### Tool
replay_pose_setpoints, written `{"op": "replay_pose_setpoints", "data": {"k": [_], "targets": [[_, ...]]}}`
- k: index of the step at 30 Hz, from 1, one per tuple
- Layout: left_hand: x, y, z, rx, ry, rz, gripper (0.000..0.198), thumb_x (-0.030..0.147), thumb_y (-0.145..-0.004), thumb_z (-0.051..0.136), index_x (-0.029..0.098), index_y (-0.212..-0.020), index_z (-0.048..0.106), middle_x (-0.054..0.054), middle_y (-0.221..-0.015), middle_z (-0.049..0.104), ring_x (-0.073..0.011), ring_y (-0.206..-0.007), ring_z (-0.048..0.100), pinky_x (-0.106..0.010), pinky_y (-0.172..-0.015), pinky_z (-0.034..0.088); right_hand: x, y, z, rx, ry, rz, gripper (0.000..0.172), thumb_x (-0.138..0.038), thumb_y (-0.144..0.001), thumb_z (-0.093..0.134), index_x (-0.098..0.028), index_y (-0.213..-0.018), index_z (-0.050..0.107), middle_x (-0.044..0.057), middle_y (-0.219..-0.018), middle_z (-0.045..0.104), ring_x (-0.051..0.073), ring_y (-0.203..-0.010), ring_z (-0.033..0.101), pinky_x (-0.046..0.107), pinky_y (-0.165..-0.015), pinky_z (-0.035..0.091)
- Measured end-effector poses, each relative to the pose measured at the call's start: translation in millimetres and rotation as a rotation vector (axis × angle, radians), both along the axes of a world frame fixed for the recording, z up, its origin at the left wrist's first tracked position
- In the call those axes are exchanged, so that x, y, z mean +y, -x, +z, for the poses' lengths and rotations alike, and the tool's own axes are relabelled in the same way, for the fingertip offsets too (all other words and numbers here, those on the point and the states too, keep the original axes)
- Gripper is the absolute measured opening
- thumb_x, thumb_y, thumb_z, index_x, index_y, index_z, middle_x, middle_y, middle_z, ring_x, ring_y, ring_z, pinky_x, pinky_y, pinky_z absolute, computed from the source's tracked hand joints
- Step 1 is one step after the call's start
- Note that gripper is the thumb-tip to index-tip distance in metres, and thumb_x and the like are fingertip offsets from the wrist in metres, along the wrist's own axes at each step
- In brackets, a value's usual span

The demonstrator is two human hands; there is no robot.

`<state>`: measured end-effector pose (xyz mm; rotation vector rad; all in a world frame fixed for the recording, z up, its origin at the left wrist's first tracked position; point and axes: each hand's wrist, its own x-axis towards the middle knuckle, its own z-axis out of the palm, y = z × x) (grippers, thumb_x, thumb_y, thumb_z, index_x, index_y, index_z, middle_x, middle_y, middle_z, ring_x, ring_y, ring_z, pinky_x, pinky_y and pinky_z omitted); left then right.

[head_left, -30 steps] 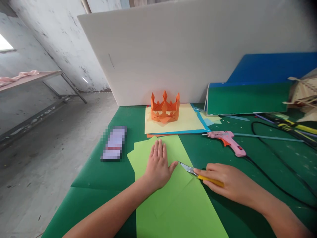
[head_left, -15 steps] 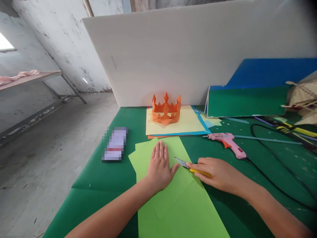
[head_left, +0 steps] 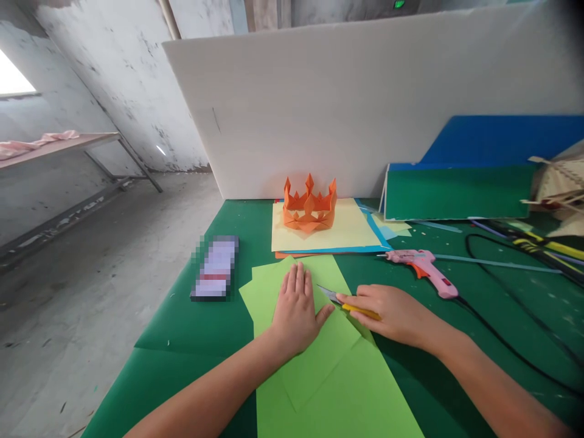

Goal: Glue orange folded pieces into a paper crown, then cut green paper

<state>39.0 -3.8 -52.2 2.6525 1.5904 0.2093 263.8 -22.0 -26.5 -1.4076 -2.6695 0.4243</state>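
Observation:
Light green paper (head_left: 337, 395) lies in overlapping, partly folded layers on the green tabletop. My left hand (head_left: 297, 307) is flat on it, fingers straight and pointing away from me, thumb out to the right. In my right hand (head_left: 387, 310) is a yellow utility knife (head_left: 360, 311), gripped between thumb and fingers. Its blade points left and away, over the paper's right part, just beyond my left thumb. A loose edge of the top green layer lifts slightly below the knife.
An orange paper crown (head_left: 310, 213) stands on stacked coloured sheets (head_left: 358, 228) at the back. A pink glue gun (head_left: 424, 264) with a black cord lies right of the paper. A blurred phone (head_left: 216, 267) lies left. A white board (head_left: 296, 109) stands behind.
My right hand has drawn the knife slightly left along the paper, and the top layer's right edge has parted more from the sheet below. My left hand stays flat. The view has tilted a little.

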Motion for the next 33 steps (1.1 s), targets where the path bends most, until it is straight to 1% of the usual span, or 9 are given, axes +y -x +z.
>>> {"op": "replay_pose_setpoints", "data": {"k": [2, 4, 6, 8, 11, 16, 22, 26, 33], "targets": [[5.4, 5.9, 4.6, -0.024, -0.013, -0.005, 0.066, 0.054, -0.096, 0.029, 0.005, -0.137, 0.048, -0.019, -0.149, 0.038, -0.033, -0.14, 0.031, -0.048, -0.115, 0.028, 0.0, -0.8, 0.9, 0.024, 0.005, 0.01, 0.041, -0.037, -0.096, 0.042, -0.034, -0.136, 0.053, 0.004, -0.081, 0.061, 0.016, -0.071, 0.056, 0.026, -0.055, 0.032], [10.9, 12.5, 7.2, -0.055, -0.038, 0.005, 0.051, 0.047, -0.097, 0.034, 0.015, -0.129, 0.057, -0.014, -0.146, 0.045, -0.0306, -0.138, 0.036, -0.048, -0.114, 0.029, -0.5, -1.8, 1.9, 0.039, 0.011, 0.017, 0.041, -0.036, -0.096, 0.043, -0.034, -0.136, 0.053, 0.003, -0.081, 0.061, 0.016, -0.07, 0.056, 0.026, -0.055, 0.033], [14.2, 17.8, 6.2, -0.08, -0.05, 0.025, 0.044, 0.046, -0.096, 0.039, 0.021, -0.126, 0.059, -0.013, -0.148, 0.042, -0.0315, -0.139, 0.033, -0.049, -0.113, 0.031, -0.9, -2.3, 2.3, 0.038, 0.007, 0.023, 0.041, -0.035, -0.096, 0.042, -0.034, -0.136, 0.053, 0.003, -0.08, 0.061, 0.016, -0.07, 0.056, 0.026, -0.055, 0.033], [15.0, 20.6, 2.2, -0.086, -0.049, 0.033, 0.045, 0.047, -0.095, 0.04, 0.023, -0.129, 0.057, -0.013, -0.152, 0.035, -0.0329, -0.141, 0.029, -0.051, -0.112, 0.031, -1.2, -1.8, 1.7, 0.035, -0.005, 0.028, 0.041, -0.036, -0.096, 0.042, -0.034, -0.136, 0.053, 0.004, -0.08, 0.061, 0.016, -0.07, 0.057, 0.026, -0.055, 0.033], [14.0, 20.7, -5.2, -0.051, -0.047, 0.03, 0.052, 0.049, -0.096, 0.036, 0.019, -0.136, 0.05, -0.015, -0.154, 0.031, -0.0327, -0.143, 0.024, -0.051, -0.114, 0.028, -0.8, 0.9, 0.0, 0.024, -0.025, 0.029, 0.041, -0.037, -0.096, 0.042, -0.033, -0.136, 0.053, 0.004, -0.079, 0.061, 0.016, -0.069, 0.056, 0.026, -0.054, 0.032], [14.4, 18.6, -8.7, 0.029, -0.013, 0.039, 0.074, 0.055, -0.096, 0.026, -0.001, -0.146, 0.031, -0.021, -0.154, 0.023, -0.0296, -0.145, 0.017, -0.044, -0.118, 0.022, 3.7, 8.3, 0.8, -0.013, -0.059, 0.031, 0.041, -0.037, -0.098, 0.039, -0.031, -0.136, 0.052, 0.004, -0.079, 0.061, 0.017, -0.069, 0.055, 0.026, -0.054, 0.029], [15.0, 18.0, -11.0, 0.058, -0.021, 0.061, 0.078, 0.056, -0.096, 0.022, -0.004, -0.146, 0.026, -0.022, -0.155, 0.017, -0.0302, -0.145, 0.013, -0.043, -0.118, 0.02, 18.4, 14.1, -0.1, -0.012, -0.106, 0.053, 0.041, -0.036, -0.097, 0.04, -0.028, -0.135, 0.055, 0.005, -0.079, 0.062, 0.017, -0.07, 0.056, 0.026, -0.053, 0.029], [15.0, 18.7, -15.2, 0.044, -0.06, 0.074, 0.081, 0.057, -0.095, 0.022, -0.005, -0.146, 0.026, -0.023, -0.154, 0.017, -0.031, -0.145, 0.013, -0.044, -0.118, 0.021, 31.4, 19.1, -2.3, 0.006, -0.135, 0.067, 0.041, -0.034, -0.096, 0.041, -0.026, -0.134, 0.056, 0.005, -0.079, 0.063, 0.016, -0.071, 0.056, 0.026, -0.054, 0.03], [15.6, 19.5, -16.6, 0.047, -0.079, 0.067, 0.081, 0.058, -0.095, 0.02, -0.005, -0.145, 0.028, -0.024, -0.154, 0.02, -0.0309, -0.145, 0.013, -0.044, -0.118, 0.02, 50.7, 31.3, -5.2, -0.003, -0.191, 0.086, 0.042, -0.035, -0.096, 0.04, -0.025, -0.134, 0.056, 0.005, -0.075, 0.061, 0.015, -0.066, 0.053, 0.026, -0.052, 0.025]]}}
